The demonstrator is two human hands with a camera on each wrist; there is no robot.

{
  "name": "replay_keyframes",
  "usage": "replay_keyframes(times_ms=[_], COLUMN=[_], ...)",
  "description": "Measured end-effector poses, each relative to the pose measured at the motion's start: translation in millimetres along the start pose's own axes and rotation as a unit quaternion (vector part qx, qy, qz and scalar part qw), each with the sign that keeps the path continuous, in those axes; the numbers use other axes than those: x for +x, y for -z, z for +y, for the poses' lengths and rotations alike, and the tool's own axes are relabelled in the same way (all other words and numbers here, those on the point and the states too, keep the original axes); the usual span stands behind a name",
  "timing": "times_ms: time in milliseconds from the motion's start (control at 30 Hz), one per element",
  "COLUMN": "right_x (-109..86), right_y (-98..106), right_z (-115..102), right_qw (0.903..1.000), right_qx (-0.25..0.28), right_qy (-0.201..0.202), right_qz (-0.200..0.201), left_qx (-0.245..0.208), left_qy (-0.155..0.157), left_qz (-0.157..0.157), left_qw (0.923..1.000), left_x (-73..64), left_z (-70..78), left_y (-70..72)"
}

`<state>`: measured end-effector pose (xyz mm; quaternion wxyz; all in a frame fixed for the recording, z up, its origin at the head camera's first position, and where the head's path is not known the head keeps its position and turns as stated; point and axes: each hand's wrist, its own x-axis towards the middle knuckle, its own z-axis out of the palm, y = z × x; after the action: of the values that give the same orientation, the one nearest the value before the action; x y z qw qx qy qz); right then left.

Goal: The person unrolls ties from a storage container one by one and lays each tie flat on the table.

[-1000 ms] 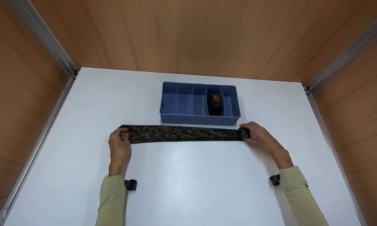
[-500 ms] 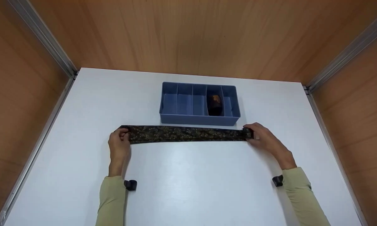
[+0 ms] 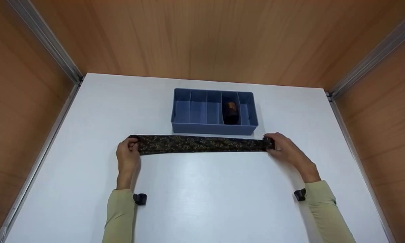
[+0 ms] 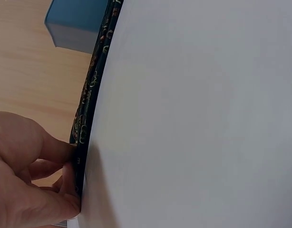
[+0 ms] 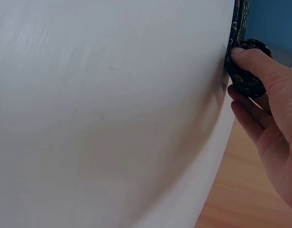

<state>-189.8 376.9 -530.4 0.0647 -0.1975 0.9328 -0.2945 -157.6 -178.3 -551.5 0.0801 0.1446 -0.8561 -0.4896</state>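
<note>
A dark necktie (image 3: 199, 144) with a small gold floral pattern lies stretched from left to right in the head view, in front of the blue box. At its wider left end, my left hand (image 3: 127, 157) pinches the cloth between thumb and fingers. The narrower right end is wound into a small roll (image 5: 250, 71). My right hand (image 3: 288, 153) holds this roll, the thumb on its near side and the fingers mostly behind it. In the left wrist view the tie's near edge runs away from my left hand (image 4: 32, 171).
Just behind the tie stands a blue divided box (image 3: 214, 129). One compartment, second from the right, holds a dark rolled item (image 3: 231, 113) with an orange patch. Wooden panels (image 3: 202, 40) enclose the white table (image 3: 195, 195) at the back and both sides.
My right hand has shifted slightly to the right with the roll, and the flat stretch of the tie has grown a little longer. My left hand has stayed in place.
</note>
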Motion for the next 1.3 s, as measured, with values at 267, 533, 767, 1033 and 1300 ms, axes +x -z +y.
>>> replay_keyframes(times_ms=[267,533,767,1033,1300], right_x=[-3.8,-7.0,-6.6,-8.8,-13.3], right_y=[3,4,7,11,14], right_z=[2,3,5,9,15], right_qw=[0.9999,0.9998,0.9998,0.9988,0.9971], right_qx=[-0.010,-0.018,-0.005,-0.014,-0.015], right_qy=[-0.009,-0.005,-0.022,-0.047,-0.074], right_qz=[-0.001,0.005,0.000,-0.008,-0.002], left_qx=[0.005,0.008,0.007,0.007,0.007], left_qy=[-0.006,0.002,0.011,0.013,-0.018], left_qz=[0.000,-0.004,-0.009,-0.010,0.013], left_qw=[1.0000,1.0000,0.9999,0.9998,0.9997], left_x=[0.4,1.9,4.4,4.4,3.1], left_z=[1.5,2.8,3.0,2.4,1.3], left_y=[0.7,1.9,0.9,-1.0,-1.6])
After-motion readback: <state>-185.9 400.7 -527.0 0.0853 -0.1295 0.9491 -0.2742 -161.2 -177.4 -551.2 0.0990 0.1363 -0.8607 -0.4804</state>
